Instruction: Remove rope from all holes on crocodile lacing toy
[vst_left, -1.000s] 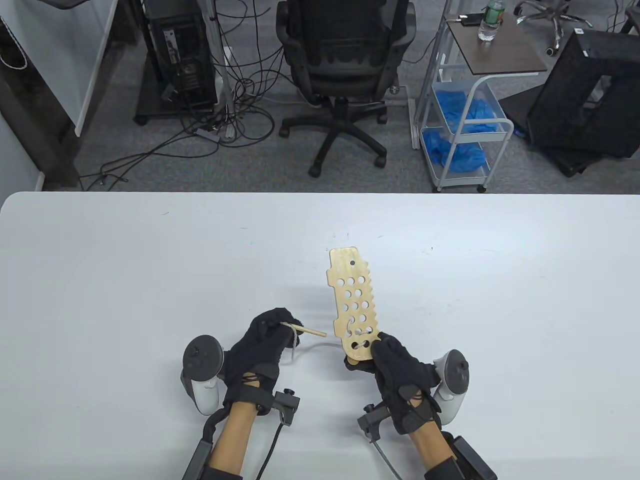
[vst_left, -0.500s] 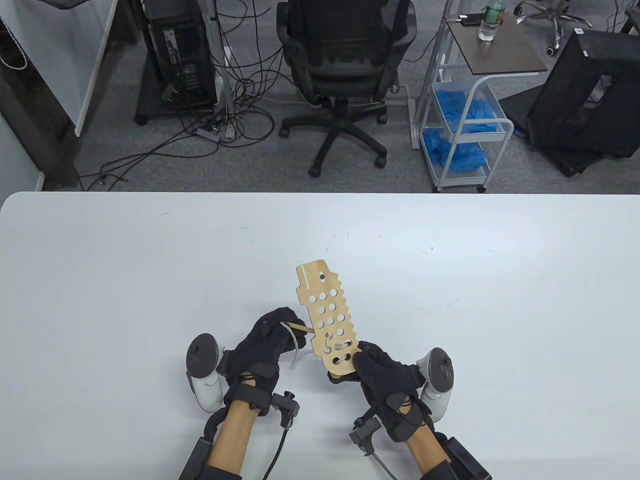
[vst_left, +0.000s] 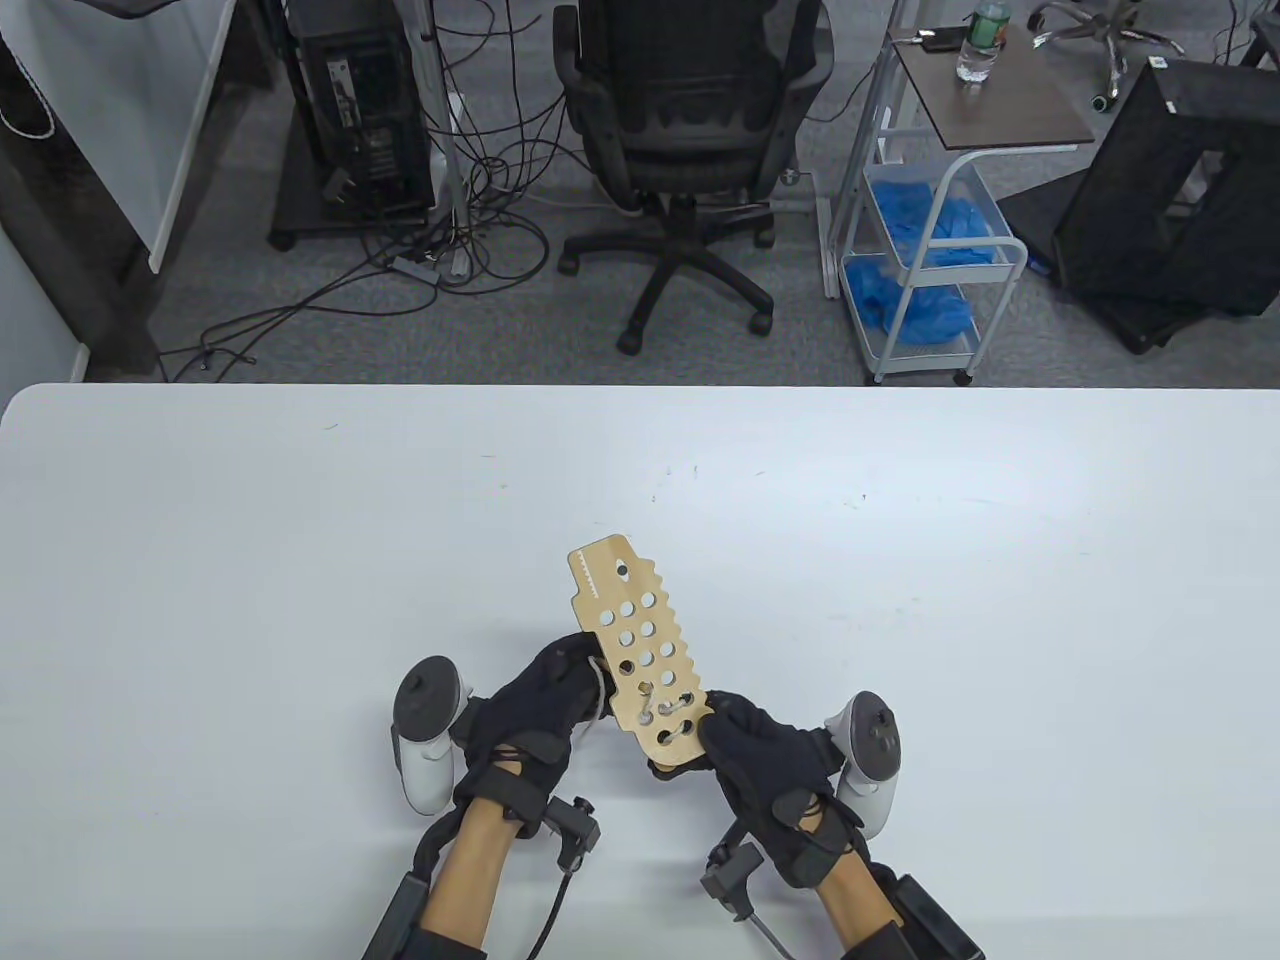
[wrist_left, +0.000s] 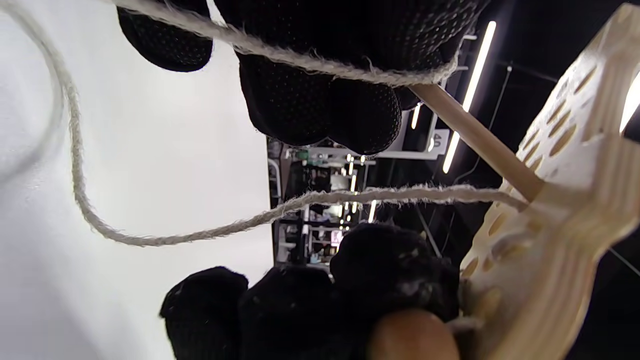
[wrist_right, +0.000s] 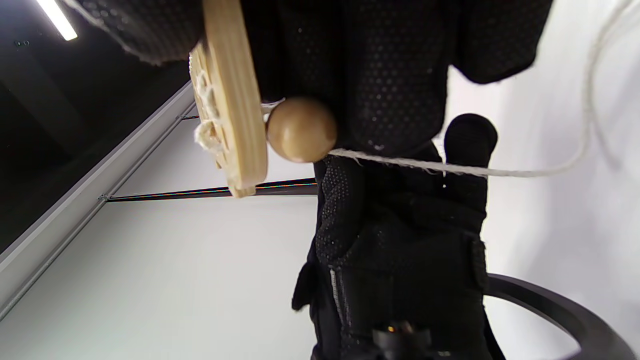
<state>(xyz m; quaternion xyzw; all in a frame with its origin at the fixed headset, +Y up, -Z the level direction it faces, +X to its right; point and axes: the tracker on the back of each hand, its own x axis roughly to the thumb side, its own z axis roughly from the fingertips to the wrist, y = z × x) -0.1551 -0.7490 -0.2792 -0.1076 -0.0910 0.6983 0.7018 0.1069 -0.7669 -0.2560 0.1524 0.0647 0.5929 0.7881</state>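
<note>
The right hand (vst_left: 765, 765) grips the near end of the crocodile lacing toy (vst_left: 640, 655), held tilted above the desk (vst_left: 250, 560); rope (vst_left: 672, 705) laces its nearest holes. The left hand (vst_left: 540, 700), just beside the toy, pinches the rope's wooden needle (wrist_left: 475, 135); a wooden bead (wrist_right: 301, 129) sits against the toy's underside.

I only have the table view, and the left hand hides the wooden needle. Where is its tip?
Observer: In the left wrist view the left hand grips the wooden needle, and its tip meets the crocodile board.
Operator: Any slack?
Observer: Yes, the rope hangs in a loose loop between the board and that hand.
Operator: What's behind the board?
Observer: The right wrist view shows a wooden bead against its back face, beside the right hand.
</note>
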